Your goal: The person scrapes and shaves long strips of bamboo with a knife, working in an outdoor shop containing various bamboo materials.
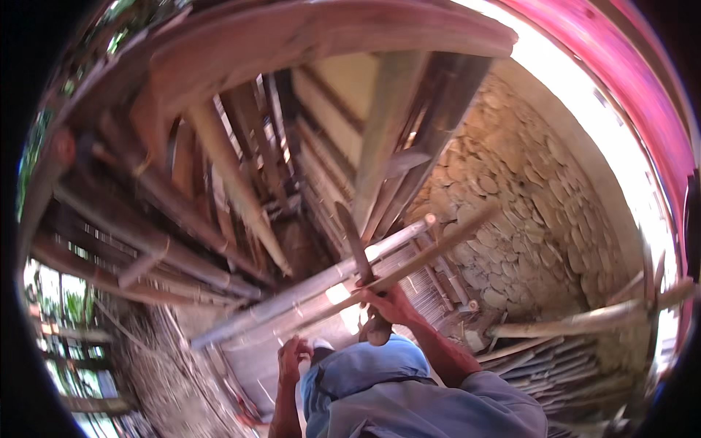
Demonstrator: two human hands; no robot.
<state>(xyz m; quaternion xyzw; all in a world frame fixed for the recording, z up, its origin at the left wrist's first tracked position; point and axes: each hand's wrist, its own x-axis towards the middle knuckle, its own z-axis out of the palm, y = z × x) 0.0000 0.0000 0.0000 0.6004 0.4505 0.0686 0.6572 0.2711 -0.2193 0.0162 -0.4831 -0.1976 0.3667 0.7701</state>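
My right hand (393, 304) is closed around the handle of a machete (353, 237). Its dark, narrow blade points up and away, and the rounded wooden butt shows below my fist. A long strip of wood or bamboo (438, 247) slants across the blade, right at my fingers. Whether that hand grips the strip too is hard to see. Lower left, beside my leg, my left hand (293, 355) has curled fingers. The strip's near end runs toward it, but what those fingers hold, if anything, is hidden.
A pale bamboo pole (307, 286) crosses in front of me, with a slatted panel (420, 283) behind it. Wooden posts and beams (237, 179) fill the left and upper area. A stone wall (526, 190) rises at the right, above stacked sticks (551, 376).
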